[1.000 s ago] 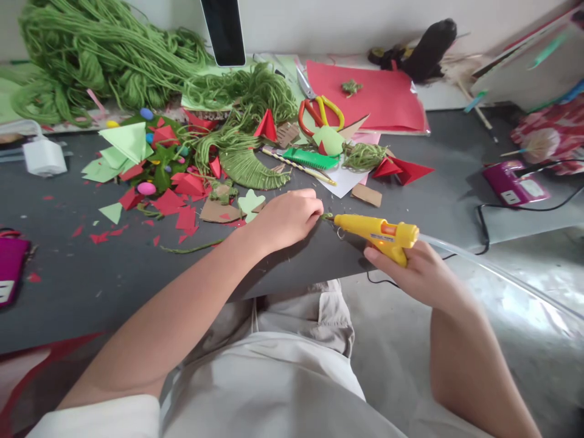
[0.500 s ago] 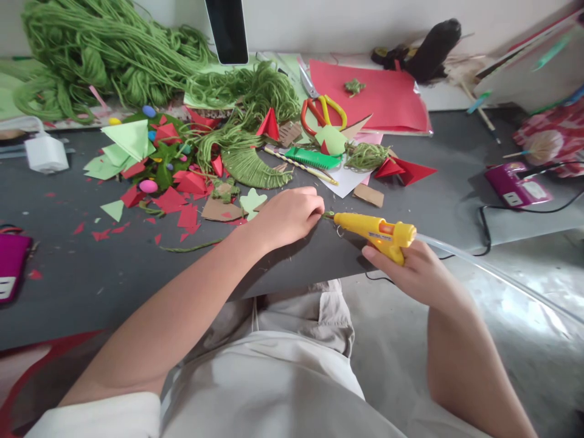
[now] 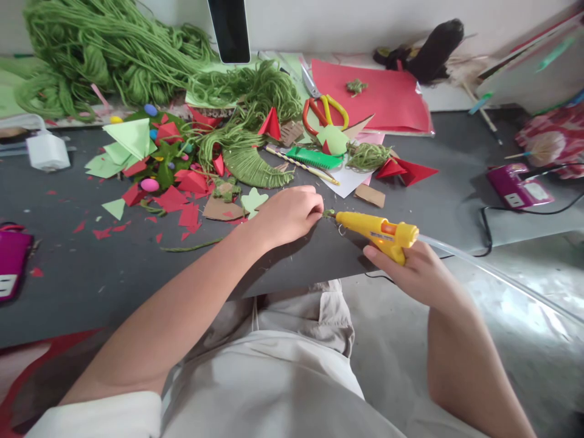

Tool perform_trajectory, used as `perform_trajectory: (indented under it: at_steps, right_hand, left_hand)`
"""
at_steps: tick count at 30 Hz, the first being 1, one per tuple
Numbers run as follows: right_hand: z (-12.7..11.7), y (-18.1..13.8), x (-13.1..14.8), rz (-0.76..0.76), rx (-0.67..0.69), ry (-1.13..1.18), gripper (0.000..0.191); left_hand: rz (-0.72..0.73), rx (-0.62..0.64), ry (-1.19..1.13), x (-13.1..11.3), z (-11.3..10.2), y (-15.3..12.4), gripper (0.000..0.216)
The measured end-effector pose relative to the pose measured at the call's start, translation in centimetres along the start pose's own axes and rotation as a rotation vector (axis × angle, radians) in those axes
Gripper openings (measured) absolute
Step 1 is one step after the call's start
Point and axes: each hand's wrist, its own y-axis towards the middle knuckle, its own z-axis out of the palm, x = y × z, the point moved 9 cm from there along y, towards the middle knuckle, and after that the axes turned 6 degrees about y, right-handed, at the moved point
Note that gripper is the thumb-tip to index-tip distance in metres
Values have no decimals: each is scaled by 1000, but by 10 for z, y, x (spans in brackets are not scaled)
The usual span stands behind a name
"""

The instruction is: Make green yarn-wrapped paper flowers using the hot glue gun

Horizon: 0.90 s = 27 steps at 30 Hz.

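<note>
Barely shifted: right hand [image 3: 431, 277] (gripping the yellow glue gun [image 3: 365, 225]).

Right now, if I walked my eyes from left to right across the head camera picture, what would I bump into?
Purple box at the left edge, white charger, pink egg-shaped thing, black-screened device, left hand, small green piece, yellow glue gun, purple socket box.

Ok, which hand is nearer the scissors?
Left. The left hand is on the near side of the scissors; the right hand is farther off, nearer the body and to the right, holding the glue gun.
</note>
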Motion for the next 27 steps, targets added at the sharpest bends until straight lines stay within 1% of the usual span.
perform_trajectory:
  at_steps: [7,15,18,21,24,27]
  right_hand:
    - [-3,-1,-3,24,-9,-2,52]
    - [-3,1,-5,19,-17,-17,51]
    - [-2,1,-8,49,2,-29,51]
    - [-4,0,-14,110,-10,-52,54]
    - [-14,-4,-19,152,-65,-79,56]
    - [-34,-9,-24,177,-191,-64,49]
  left_hand:
    - [36,3,18,-4,0,0,17]
    - [59,-9,33,-5,0,-1,17]
    - [59,-5,34,-5,0,-1,17]
    - [56,1,39,-5,0,-1,16]
    - [57,1,39,-5,0,-1,17]
    - [55,1,40,-5,0,-1,18]
